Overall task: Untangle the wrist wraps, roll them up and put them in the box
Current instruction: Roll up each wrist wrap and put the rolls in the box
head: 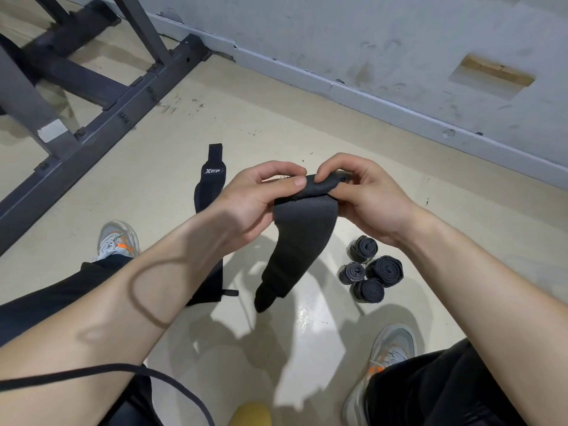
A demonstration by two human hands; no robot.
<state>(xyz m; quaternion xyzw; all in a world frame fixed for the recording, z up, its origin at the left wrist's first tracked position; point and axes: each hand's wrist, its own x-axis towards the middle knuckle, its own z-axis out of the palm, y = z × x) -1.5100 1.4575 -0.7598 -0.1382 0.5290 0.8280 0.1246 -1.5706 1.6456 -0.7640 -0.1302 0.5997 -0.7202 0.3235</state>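
A black wrist wrap (299,238) hangs in the air above the floor, its lower end pointing down. My left hand (255,201) pinches its folded top edge from the left, thumb on top. My right hand (362,195) pinches the same edge from the right, fingers curled over it. A second black wrap (210,186) with a white logo lies flat on the floor to the left, partly hidden under my left forearm. Several rolled black wraps (370,270) sit in a cluster on the floor at the right. No box is in view.
A dark metal rack base (101,96) crosses the upper left. A grey wall (399,66) with a skirting board runs along the back. My two grey and orange shoes (118,241) (384,364) stand on the beige floor. A black strap (172,382) crosses the lower left.
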